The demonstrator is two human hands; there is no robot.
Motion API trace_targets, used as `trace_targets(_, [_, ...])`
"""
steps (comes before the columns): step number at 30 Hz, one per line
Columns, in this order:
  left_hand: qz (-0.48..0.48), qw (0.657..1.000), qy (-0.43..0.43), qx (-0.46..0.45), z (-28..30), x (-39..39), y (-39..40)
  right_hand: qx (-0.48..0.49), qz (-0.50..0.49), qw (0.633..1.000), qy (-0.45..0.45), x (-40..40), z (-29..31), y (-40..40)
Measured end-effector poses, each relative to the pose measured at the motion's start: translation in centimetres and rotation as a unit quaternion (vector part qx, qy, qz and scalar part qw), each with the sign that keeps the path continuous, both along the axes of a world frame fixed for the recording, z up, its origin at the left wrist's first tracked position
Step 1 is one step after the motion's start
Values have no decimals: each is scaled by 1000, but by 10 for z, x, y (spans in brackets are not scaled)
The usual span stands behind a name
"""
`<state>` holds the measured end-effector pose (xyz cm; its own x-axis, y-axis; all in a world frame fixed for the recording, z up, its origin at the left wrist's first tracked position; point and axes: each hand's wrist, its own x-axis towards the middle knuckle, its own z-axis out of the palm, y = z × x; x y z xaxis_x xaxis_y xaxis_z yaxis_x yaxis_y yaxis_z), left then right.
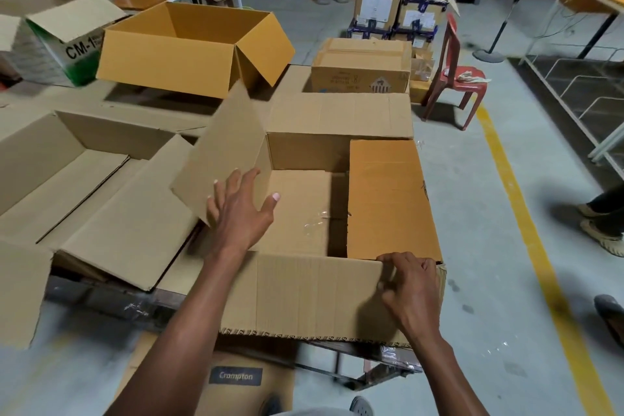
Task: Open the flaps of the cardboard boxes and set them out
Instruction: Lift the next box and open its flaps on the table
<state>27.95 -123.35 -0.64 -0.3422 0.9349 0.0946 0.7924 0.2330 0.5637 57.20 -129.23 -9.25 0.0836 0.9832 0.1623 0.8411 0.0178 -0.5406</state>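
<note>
A brown cardboard box (pixel 304 152) stands open-topped in front of me on a low platform. My left hand (pixel 241 209) is spread flat against its raised left flap (pixel 223 152), fingers straight. My right hand (pixel 410 290) grips the near flap (pixel 304 294) at its right corner, fingers curled over the edge. The right flap (pixel 388 199) is folded inward over the opening and the far flap (pixel 341 115) lies outward. Another open box (pixel 77 186) sits to the left, and an orange-brown open box (pixel 189 47) stands behind it.
A closed box (pixel 361 67) sits behind the one I work on. A red plastic chair (pixel 456 74) stands at the right, next to a yellow floor line (pixel 526 213). A person's shoes (pixel 601 230) are at the far right. A Crompton box (pixel 236 378) lies below me.
</note>
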Motion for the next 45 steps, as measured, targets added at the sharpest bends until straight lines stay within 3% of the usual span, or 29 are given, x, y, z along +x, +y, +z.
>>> trace_targets(8, [6, 987, 20, -162, -52, -22, -17, -48, 14, 998, -28, 1, 11, 5])
trace_targets(13, [2, 983, 59, -174, -74, -18, -24, -85, 33, 995, -33, 0, 28, 14])
trace_targets(17, [21, 988, 84, -129, -84, -14, -30, -85, 63, 994, 37, -23, 51, 23])
trace_targets(21, [30, 992, 79, -96, -91, -13, -34, -140, 88, 969, 183, -73, 61, 41])
trace_targets(24, [27, 992, 73, -95, -92, -14, -34, -224, 98, 943, 225, -110, 59, 62])
trace_targets(31, [23, 992, 64, -107, -92, -18, -35, -372, 45, 925, 59, -143, 55, 81])
trace_targets(38, [13, 991, 51, -120, -85, -21, -35, -164, 7, 986, 8, -123, 103, 61])
trace_targets(41, [13, 992, 33, -118, -82, -23, -35, -133, -55, 989, -18, -83, 114, 71])
trace_targets(45, [18, 994, 12, -109, -77, -31, -31, -158, -146, 976, -43, -23, 101, 77])
